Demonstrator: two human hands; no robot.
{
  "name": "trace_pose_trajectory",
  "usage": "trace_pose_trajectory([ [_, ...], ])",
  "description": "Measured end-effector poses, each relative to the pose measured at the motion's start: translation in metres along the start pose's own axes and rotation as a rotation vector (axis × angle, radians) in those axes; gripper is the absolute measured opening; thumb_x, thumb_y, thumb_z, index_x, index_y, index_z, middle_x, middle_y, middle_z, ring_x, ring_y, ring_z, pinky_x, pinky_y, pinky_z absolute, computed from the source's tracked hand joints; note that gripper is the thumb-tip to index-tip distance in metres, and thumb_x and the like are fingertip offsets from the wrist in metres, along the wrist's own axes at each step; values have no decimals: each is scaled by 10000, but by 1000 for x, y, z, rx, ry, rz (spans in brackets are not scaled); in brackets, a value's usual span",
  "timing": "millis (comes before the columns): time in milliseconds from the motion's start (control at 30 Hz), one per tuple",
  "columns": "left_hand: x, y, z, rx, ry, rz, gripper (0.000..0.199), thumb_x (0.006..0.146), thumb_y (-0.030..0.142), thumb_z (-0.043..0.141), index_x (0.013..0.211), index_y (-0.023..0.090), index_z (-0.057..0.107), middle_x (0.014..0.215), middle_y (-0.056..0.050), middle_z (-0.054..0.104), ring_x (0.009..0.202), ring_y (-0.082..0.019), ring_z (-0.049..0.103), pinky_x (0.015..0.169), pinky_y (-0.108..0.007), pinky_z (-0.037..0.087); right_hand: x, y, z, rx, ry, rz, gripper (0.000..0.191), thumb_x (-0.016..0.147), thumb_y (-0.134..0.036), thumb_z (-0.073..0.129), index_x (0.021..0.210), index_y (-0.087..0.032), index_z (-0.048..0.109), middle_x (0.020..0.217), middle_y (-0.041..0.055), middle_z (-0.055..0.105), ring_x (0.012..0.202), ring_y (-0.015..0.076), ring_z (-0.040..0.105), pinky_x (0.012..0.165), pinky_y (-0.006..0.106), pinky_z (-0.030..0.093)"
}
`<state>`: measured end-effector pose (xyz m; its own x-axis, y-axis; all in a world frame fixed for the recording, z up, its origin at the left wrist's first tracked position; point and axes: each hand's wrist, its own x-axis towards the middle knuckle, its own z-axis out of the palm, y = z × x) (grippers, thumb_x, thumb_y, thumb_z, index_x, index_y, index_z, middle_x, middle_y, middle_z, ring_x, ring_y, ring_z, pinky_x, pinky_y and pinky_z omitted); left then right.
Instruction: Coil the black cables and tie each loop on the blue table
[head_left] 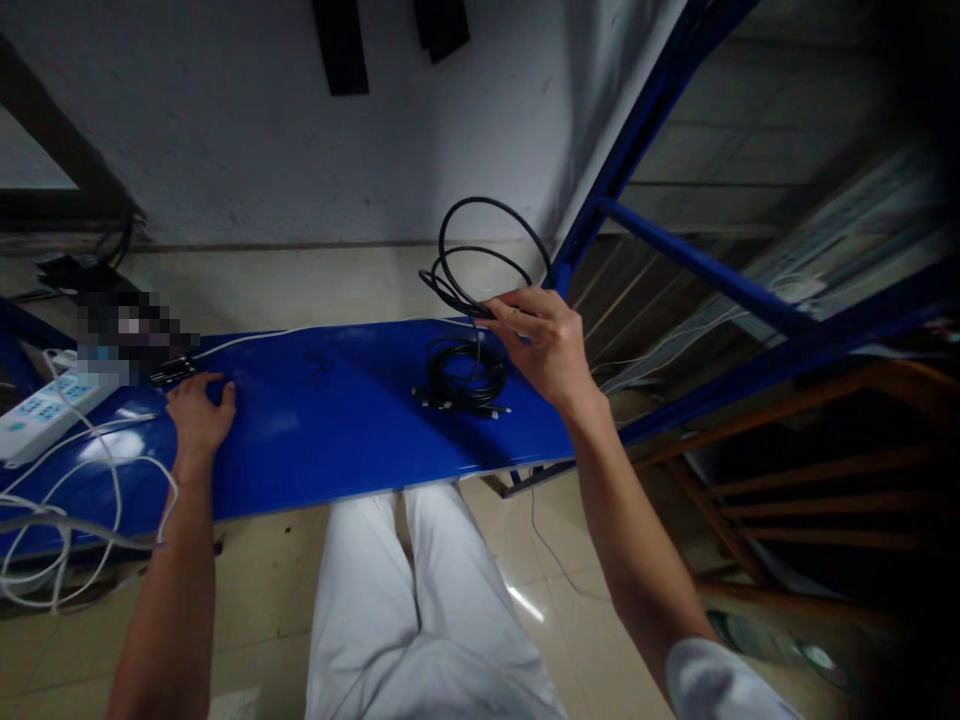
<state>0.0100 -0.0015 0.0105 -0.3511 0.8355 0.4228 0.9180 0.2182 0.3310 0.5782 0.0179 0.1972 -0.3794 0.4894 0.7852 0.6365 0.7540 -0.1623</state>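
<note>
My right hand (544,340) is closed in a pinch round a loosely looped black cable (497,204), raised above the blue table (315,455). Below it, on the tabletop, rests a coil of black cables (491,385) with several metal-tipped plugs pointing outward. My left hand (201,412) lies on the table's left part, thumb apart from the other fingers. Its fingertips reach some dark cable ends (174,370); whether they touch these I cannot tell. Part of the area just beyond is blurred out by pixels.
A white power strip (56,405) lies at the left, with tangled white cords (64,545) hanging over the table's front edge. Blue metal framing (712,265) rises at the right. A slatted wooden chair (817,490) stands beyond my right arm. The wall (262,140) is behind the table.
</note>
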Motion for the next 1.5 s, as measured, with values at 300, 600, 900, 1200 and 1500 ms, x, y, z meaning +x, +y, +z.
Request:
trace_pose_trajectory([
  [300,-32,82,-14,-356,-73,137,471,1041,516,512,1342,185,661,1341,-144,729,1248,-318,680,1113,-480,510,20,-48,29,102,-62,-74,259,1119,-388,602,1320,-320,752,1167,57,758,1091,269,694,965,471,534],
  [600,-151,202,-3,-565,-330,489,715,928,567,798,1576,417,535,1386,-141,680,1325,-408,642,1091,-660,532,-32,-84,133,212,-291,-25,289,1124,-285,584,1356,-259,754,1258,88,784,1128,252,690,978,431,511],
  [900,-175,165,-7,-622,-290,500,391,1116,291,505,1396,431,739,1288,-64,773,1230,-316,697,1063,-602,556,-82,-104,178,290,-409,-30,232,1115,-266,622,1289,-216,768,1189,93,797,1086,210,701,950,362,501],
  [1200,-166,124,-34,-623,-308,478,229,1082,241,618,1187,319,806,1201,-25,822,1174,-252,735,1073,-454,519,-116,-124,185,400,-418,-26,316,1091,-353,662,1366,-210,723,1266,123,750,1200,255,668,1086,444,505],
  [1500,-147,114,-56,-605,-239,331,167,1020,375,722,1132,263,776,1199,-76,776,1126,-257,735,1057,-427,568,-134,-77,158,240,-273,229,440,1083,-170,566,1511,-253,625,1511,188,578,1413,350,543,1136,592,530],
])
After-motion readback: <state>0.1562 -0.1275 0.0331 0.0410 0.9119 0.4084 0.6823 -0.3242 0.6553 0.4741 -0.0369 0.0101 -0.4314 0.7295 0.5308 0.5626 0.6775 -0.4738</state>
